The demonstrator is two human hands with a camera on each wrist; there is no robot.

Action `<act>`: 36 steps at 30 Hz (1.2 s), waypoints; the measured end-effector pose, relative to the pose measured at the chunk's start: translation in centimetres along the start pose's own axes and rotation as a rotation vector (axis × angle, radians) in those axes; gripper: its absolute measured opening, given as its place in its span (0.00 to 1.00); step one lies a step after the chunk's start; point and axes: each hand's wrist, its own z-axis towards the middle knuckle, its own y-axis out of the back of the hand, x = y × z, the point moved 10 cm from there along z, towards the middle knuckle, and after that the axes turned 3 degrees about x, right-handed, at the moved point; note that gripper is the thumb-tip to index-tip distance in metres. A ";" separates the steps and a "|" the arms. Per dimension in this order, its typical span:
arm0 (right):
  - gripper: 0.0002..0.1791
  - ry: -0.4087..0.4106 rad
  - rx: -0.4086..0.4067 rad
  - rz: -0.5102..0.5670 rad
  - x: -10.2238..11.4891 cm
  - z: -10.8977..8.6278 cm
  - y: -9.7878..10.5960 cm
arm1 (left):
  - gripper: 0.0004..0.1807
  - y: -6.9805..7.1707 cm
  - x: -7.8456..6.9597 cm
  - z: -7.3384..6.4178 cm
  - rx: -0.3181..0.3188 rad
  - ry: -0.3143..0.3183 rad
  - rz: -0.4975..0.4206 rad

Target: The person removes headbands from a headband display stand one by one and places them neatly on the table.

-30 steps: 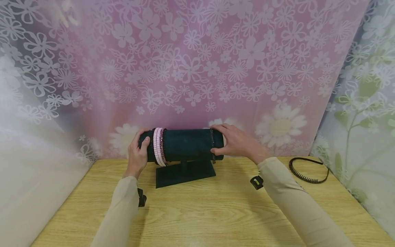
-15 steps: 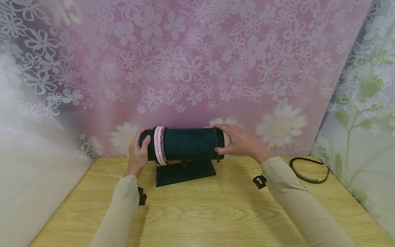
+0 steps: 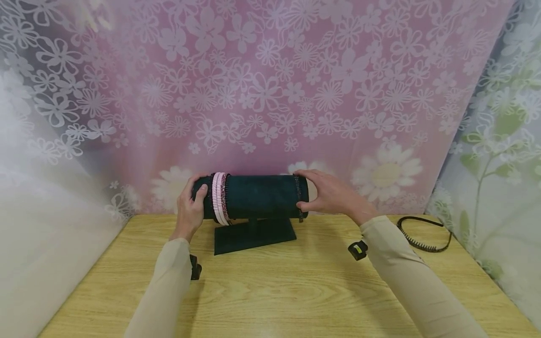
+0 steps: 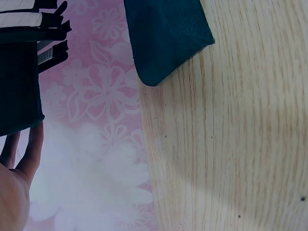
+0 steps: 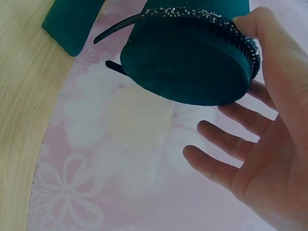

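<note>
A dark green velvet headband stand (image 3: 262, 197) has a horizontal roll on a flat base. My left hand (image 3: 190, 209) grips the roll's left end, thumb in front. Beside that thumb several headbands circle the roll, among them pink ones (image 3: 219, 198). At the roll's right end my right hand (image 3: 331, 191) holds a black glittery headband (image 5: 190, 15) between thumb and index finger. In the right wrist view this headband sits around the roll close to its end face, its two tips poking out past it. The other fingers of that hand are spread beneath.
Another black toothed headband (image 3: 422, 239) lies on the wooden table (image 3: 270, 291) at the right, beyond the right sleeve. A pink floral curtain (image 3: 270, 84) hangs right behind the stand, with pale curtains at both sides. Each wrist carries a small black camera mount (image 3: 358, 250).
My right hand has slid the black glittery headband a little to the right, nearer the roll's end. The left hand keeps its grip on the left end.
</note>
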 end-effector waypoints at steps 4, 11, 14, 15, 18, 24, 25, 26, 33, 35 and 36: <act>0.48 0.007 0.002 0.017 0.0 -0.1 0.0 | 0.23 0.0 0.0 0.0 0.003 0.002 0.000; 0.47 0.016 -0.007 0.147 -0.4 -0.2 -0.7 | 0.23 0.3 0.0 0.0 -0.004 0.001 0.001; 0.47 0.013 -0.017 0.275 -0.6 -0.6 -1.3 | 0.22 0.3 0.0 0.0 -0.003 -0.002 0.004; 0.46 0.014 -0.028 0.307 -0.7 -0.8 -1.4 | 0.22 0.3 0.0 0.0 0.001 -0.004 0.002; 0.45 0.008 -0.079 0.362 -0.9 -1.3 -1.6 | 0.22 0.1 0.0 0.0 0.005 -0.003 -0.003; 0.41 -0.015 -0.207 0.430 -1.5 -2.1 -1.7 | 0.22 0.0 0.0 0.1 0.001 -0.010 -0.008; 0.41 -0.014 -0.228 0.438 -1.6 -2.3 -1.7 | 0.22 0.0 0.0 0.1 0.001 -0.011 -0.006; 0.40 -0.019 -0.248 0.440 -1.6 -2.4 -1.7 | 0.22 0.0 0.0 0.1 0.003 -0.012 -0.005; 0.33 -0.054 -0.329 0.455 -1.6 -3.4 -1.7 | 0.23 -0.1 0.0 0.0 0.006 -0.008 -0.015; 0.31 -0.062 -0.341 0.465 -1.6 -3.5 -1.6 | 0.23 0.0 0.0 0.0 0.000 -0.009 -0.011; 0.30 -0.068 -0.347 0.466 -1.5 -3.6 -1.6 | 0.23 0.0 0.0 0.0 -0.004 -0.008 -0.007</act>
